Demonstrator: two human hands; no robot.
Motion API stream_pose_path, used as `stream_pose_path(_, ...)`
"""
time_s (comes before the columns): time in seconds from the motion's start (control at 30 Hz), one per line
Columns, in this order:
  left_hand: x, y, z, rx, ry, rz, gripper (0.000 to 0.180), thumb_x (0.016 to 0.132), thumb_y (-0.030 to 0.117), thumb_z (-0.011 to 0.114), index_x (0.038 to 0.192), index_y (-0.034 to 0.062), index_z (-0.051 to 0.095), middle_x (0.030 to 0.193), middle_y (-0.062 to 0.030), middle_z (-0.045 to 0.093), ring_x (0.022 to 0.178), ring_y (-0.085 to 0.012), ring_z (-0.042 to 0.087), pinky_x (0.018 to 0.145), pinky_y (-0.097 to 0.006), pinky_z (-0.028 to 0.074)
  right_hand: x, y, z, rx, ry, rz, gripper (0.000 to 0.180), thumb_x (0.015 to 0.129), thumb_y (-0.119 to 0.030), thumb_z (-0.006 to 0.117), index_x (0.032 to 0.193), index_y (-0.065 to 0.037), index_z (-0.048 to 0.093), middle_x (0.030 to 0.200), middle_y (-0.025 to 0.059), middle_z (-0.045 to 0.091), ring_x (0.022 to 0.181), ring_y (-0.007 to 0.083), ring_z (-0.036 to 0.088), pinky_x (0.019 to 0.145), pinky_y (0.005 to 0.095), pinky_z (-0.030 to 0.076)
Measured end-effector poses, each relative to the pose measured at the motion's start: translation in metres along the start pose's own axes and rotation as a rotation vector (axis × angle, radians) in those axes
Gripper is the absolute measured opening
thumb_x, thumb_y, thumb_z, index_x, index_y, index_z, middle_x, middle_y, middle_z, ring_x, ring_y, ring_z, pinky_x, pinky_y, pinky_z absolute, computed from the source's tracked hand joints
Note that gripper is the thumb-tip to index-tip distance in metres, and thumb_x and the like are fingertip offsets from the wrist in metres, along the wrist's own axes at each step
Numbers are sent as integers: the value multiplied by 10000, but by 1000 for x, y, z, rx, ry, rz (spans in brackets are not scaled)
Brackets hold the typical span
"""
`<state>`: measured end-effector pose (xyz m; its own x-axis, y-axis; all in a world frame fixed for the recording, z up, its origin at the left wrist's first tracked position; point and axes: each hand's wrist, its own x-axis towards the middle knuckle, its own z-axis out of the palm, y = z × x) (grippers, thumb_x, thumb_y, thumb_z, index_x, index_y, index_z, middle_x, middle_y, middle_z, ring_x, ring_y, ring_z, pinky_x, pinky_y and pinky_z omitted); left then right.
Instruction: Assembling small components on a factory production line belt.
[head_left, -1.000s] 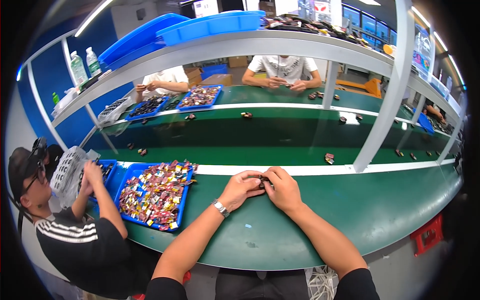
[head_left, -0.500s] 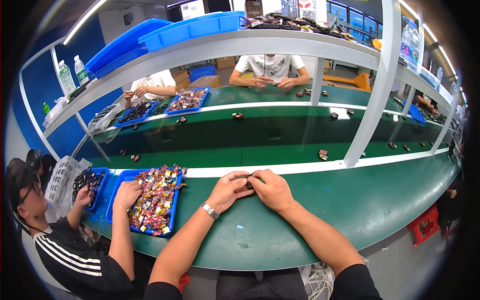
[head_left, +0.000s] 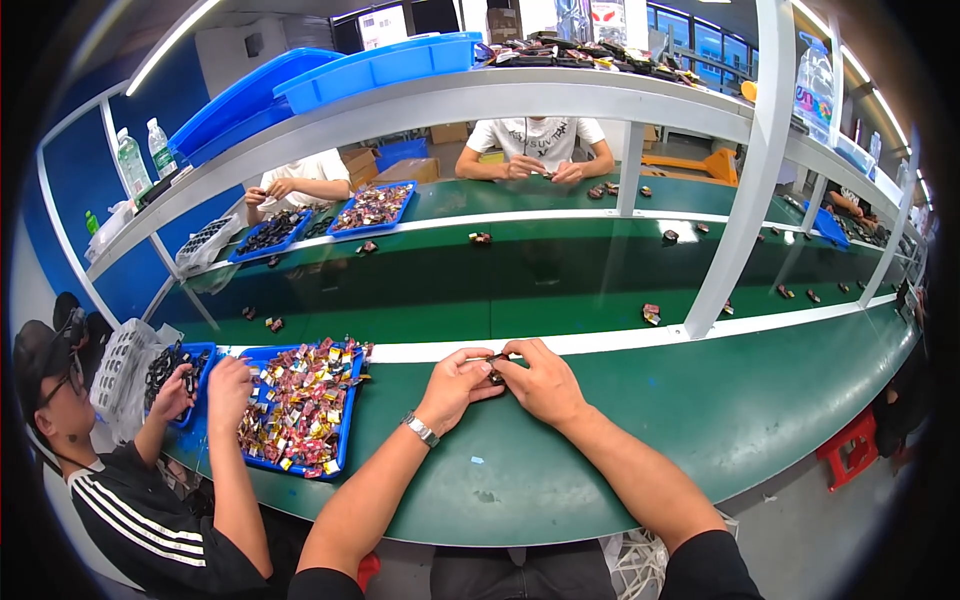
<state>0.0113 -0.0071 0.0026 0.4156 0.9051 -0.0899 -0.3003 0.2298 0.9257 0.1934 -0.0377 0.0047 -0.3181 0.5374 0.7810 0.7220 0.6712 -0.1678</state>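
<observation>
Both of my hands meet over the green work table (head_left: 600, 440), close to its white rail. Between the fingertips is a small dark part (head_left: 497, 374), mostly covered by my fingers, so its exact kind is hidden. My left hand (head_left: 454, 385), with a metal watch at its wrist, has its fingers closed on the part from the left. From the right, my right hand (head_left: 545, 382) pinches the same part, its back turned up.
At left, a co-worker's hand (head_left: 229, 390) is beside a blue tray (head_left: 347, 440) of small red and yellow pieces. Another blue tray (head_left: 204, 372) holds black parts. Beyond the rail, small assembled pieces (head_left: 651, 314) lie on the green belt (head_left: 450, 290). A white post (head_left: 735, 220) stands right.
My hands stay at nearly the same spot with the small dark part, with slight finger shifts. The co-worker's hand at left has moved left, off the coloured pieces.
</observation>
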Motion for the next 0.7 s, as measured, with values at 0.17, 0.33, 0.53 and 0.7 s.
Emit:
stream_pose_path(0.17, 1, 0, 0, 45, -9, -3, 224, 973, 25, 534, 1190, -25, 544, 1077, -137, 647, 1002, -215, 660, 889, -368, 601, -1, 0, 0, 18, -52, 36, 212, 767, -41, 678, 972, -91, 657, 1079, 61, 589, 974, 247, 595, 758, 362, 533)
stream_pose_path(0.33, 1, -1, -2, 115, -61, -29, 235, 978, 31, 527, 1207, -18, 532, 1112, -137, 644, 1022, -212, 656, 887, -364, 597, -3, -1, 2, 212, -116, 182, 164, 775, -1, 673, 912, -70, 615, 1120, 98, 580, 1012, 294, 591, 810, 388, 529)
stream_pose_path(0.53, 4, -5, -7, 97, -133, -48, 277, 974, 87, 570, 1234, 0, 526, 1134, -126, 635, 1012, -207, 658, 893, -370, 586, -8, 7, 4, 475, -148, 413, 114, 778, 20, 678, 853, -44, 620, 1079, 106, 605, 872, 288, 646, 752, 351, 548)
stream_pose_path(0.7, 6, 13, -12, 255, -47, -76, 303, 983, 140, 552, 1248, -6, 541, 1191, -160, 633, 958, -219, 681, 859, -351, 587, -11, 22, 2, 696, -229, 666, 83, 785, 23, 676, 841, -9, 623, 916, 76, 627, 736, 150, 633, 666, 272, 527)
